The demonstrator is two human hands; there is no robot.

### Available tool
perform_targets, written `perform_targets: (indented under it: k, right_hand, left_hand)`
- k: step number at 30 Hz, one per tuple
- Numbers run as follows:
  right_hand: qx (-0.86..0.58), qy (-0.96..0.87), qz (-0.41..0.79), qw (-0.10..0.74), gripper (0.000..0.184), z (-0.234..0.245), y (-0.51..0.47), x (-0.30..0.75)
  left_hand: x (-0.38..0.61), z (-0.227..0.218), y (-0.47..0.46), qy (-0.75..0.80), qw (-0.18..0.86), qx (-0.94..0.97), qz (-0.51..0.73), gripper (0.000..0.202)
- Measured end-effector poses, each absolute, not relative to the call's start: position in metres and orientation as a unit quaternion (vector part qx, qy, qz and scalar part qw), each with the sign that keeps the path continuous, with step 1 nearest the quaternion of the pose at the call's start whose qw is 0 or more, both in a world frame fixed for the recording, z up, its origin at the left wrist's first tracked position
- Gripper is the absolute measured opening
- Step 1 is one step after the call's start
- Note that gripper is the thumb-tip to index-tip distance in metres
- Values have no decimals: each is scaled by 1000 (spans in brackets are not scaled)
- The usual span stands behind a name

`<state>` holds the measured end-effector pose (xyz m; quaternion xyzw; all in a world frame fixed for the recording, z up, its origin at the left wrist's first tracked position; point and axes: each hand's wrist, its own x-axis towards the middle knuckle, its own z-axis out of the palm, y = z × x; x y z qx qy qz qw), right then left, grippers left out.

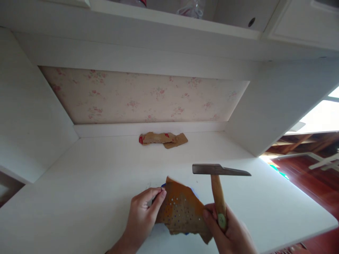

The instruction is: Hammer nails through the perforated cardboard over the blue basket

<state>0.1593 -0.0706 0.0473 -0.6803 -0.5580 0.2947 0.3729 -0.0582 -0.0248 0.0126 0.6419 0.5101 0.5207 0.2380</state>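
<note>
A ragged piece of brown cardboard (182,206), stained orange along its upper side and dotted with many small holes, is lifted and tilted toward me. My left hand (144,211) is closed, thumb and forefinger pinched together at the upper left edge of the cardboard; whether something small is also in the pinch I cannot make out. In my right hand (225,225), a hammer (218,190) with a wooden handle stands upright, its long metal head on top. The right thumb also presses on the cardboard's right edge. Bits of something blue show behind the cardboard, mostly hidden.
Torn strips of cardboard (161,138) lie at the back of the white desktop (92,183). White side panels flank it, and a shelf (169,23) with plastic-wrapped things overhangs the far side. Beyond the right edge, a reddish floor (304,176) is visible.
</note>
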Motion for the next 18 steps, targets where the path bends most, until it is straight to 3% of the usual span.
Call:
perform_targets:
  k: [8, 18]
  right_hand:
    - [-617, -454, 415, 491, 38, 41, -62, 160]
    - [-586, -410, 454, 532, 39, 40, -34, 159]
  left_hand:
    - [-54, 11, -24, 513, 279, 623, 521, 17]
    - [-70, 16, -14, 547, 313, 540, 558, 28]
